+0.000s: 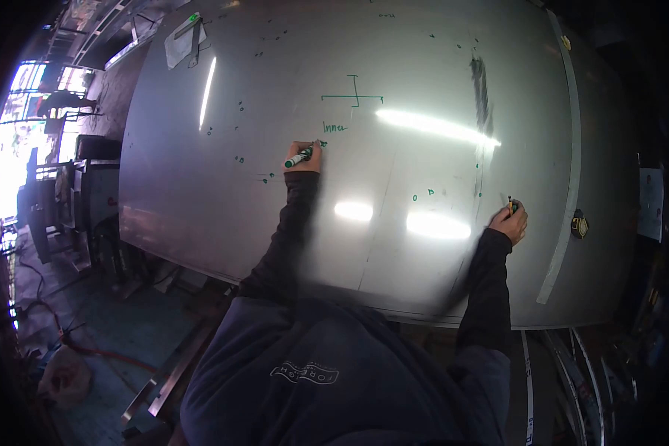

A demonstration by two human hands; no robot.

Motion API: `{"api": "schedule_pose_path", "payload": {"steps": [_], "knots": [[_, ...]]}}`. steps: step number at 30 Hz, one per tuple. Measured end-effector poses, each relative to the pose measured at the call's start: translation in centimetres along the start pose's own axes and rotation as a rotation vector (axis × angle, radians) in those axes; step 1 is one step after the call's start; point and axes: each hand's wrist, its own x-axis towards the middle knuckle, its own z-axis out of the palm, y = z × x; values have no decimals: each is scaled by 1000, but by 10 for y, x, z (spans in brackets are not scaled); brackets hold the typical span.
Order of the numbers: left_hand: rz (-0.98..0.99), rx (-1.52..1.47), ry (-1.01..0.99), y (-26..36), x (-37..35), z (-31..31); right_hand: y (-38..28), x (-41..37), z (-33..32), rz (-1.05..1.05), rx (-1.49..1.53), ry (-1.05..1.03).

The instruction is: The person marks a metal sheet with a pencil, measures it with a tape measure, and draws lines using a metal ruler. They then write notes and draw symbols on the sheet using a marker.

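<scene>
My left hand (pixel 305 157) is closed around a green-and-white marker (pixel 297 159) on a large grey metal sheet (pixel 267 223). Its fingertips are by a small green mark (pixel 323 143), just below the handwritten word "Inner" (pixel 334 128). Above the word is a green cross of lines (pixel 355 96) with short end bars. My right hand (pixel 508 223) rests low on the right part of the sheet, fingers pinched around a thin yellowish pencil (pixel 510 201) with a dark tip. Something small and green shows beside the pencil, too small to make out.
A tape measure (pixel 579 224) lies right of a long pale strip (pixel 570 149). Top left, a square tool (pixel 194 41) sits over white paper (pixel 177 50). Green marks dot the sheet, and bright reflections cover parts. Below left are metal bars (pixel 175 372) and an orange hose (pixel 111 355).
</scene>
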Motion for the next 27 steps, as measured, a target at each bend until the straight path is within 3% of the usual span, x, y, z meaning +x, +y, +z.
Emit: {"api": "schedule_pose_path", "payload": {"steps": [2, 4, 5, 7, 9, 11, 21, 24, 27], "knots": [[32, -44, -33, 2, -5, 1, 0, 0, 1, 6, -18, -8], [235, -129, 1, 5, -15, 4, -1, 1, -1, 21, -27, -30], [237, -128, -11, 6, -19, 8, 0, 2, -2, 30, -33, -32], [82, -278, -296, 8, -26, 16, -2, 1, -2, 6, -26, -13], [89, -240, -340, 9, -20, 30, -2, 0, -4, 22, -24, -26], [261, -114, -285, 24, -18, 42, -3, 1, -5, 7, -20, -31], [353, 22, -297, 20, -15, 51, -4, 0, -5, 31, 10, -46], [271, -26, -379, 17, -12, 49, -3, 2, -5, 37, 11, -48], [245, -44, -331, 24, -11, 54, -3, 0, -5, 46, 10, -64]]}}
